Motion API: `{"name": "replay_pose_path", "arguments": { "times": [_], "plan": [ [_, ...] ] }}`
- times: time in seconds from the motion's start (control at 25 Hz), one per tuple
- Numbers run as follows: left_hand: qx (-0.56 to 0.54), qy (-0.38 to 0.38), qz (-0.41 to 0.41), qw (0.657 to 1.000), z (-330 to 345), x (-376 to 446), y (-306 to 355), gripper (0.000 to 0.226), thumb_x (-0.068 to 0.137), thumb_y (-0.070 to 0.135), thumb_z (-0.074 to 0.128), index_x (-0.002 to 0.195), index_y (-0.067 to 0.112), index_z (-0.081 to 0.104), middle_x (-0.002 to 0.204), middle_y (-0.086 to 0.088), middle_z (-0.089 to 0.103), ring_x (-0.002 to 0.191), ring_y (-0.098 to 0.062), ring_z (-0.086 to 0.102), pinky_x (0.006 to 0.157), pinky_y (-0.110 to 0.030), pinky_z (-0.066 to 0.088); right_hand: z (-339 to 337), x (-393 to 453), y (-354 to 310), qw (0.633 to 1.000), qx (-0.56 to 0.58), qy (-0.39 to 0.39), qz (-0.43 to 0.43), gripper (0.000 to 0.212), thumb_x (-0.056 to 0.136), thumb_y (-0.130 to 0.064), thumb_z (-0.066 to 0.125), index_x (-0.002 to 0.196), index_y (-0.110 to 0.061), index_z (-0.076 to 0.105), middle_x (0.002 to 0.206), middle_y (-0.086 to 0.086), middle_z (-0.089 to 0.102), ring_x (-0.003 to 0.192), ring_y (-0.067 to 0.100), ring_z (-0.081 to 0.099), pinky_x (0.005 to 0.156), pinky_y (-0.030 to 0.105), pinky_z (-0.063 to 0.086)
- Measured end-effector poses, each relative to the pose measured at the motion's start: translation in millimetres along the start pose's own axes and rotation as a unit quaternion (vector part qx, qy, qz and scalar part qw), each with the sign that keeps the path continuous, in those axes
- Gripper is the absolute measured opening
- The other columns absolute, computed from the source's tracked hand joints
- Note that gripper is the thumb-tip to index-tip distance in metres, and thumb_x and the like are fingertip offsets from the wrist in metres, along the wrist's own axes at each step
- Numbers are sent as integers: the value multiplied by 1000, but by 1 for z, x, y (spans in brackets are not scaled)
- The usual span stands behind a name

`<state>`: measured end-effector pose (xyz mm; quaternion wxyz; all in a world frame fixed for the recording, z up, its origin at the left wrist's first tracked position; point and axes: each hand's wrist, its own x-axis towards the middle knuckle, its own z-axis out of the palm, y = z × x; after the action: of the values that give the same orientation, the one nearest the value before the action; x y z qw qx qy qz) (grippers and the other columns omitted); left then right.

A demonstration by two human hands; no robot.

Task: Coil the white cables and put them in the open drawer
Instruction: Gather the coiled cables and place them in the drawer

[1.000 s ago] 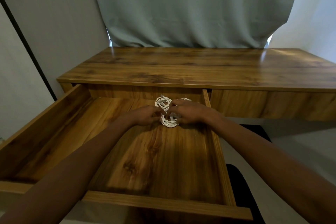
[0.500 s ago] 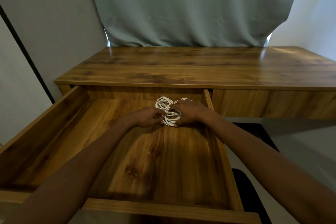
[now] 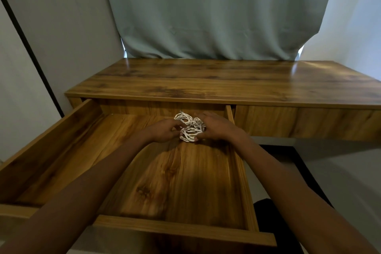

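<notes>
While both arms are reaching forward over the open drawer (image 3: 61, 150), the white cables (image 3: 190, 129) are lying as a bundle of coils on the drawer floor near its back right corner, just in front of the bench (image 3: 206, 80) edge. The left hand (image 3: 162, 131) is resting at the left side of the bundle, its fingers (image 3: 177, 123) curling in and pinching loops of the cable there. The right hand (image 3: 216, 128) is lying over the right side of the bundle, its fingers (image 3: 199, 135) bending down around the coils and gripping them, with one fingertip showing at the bundle's near edge. One coil is sticking out behind the hands toward the drawer's back wall, and another is bulging out toward the viewer between the two hands. Whether the bundle is lifting clear of the wood or sitting on it cannot be told. Behind the bench a grey-green curtain (image 3: 216, 10) is hanging down to its rear edge, and a dark strip (image 3: 31, 43) is running diagonally down the pale wall at the left. A closed drawer front (image 3: 305, 123) is showing to the right of the open one.
</notes>
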<state>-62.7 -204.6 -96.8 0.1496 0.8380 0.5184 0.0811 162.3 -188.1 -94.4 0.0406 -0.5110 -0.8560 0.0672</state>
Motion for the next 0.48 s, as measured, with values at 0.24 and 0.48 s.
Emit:
{"name": "replay_pose_path", "arguments": {
  "times": [0.24,0.48],
  "plan": [
    [38,100,-28,994,-11,-41,26,46,98,39,57,138,17,54,132,-6,61,112,-21,60,84,-27,44,-16,-59,-24,996,72,44,31,82,94,-55,61,160,-23,23,165,8,28,147,28,34,114,43,37],
    [58,266,-11,962,18,-133,79,46,101,52,42,137,25,54,137,1,59,123,-19,56,99,-42,46,-31,-151,-79,992,114,34,45,68,99,-66,39,149,-21,45,150,8,50,131,26,52,105,46,46]
  ]
}}
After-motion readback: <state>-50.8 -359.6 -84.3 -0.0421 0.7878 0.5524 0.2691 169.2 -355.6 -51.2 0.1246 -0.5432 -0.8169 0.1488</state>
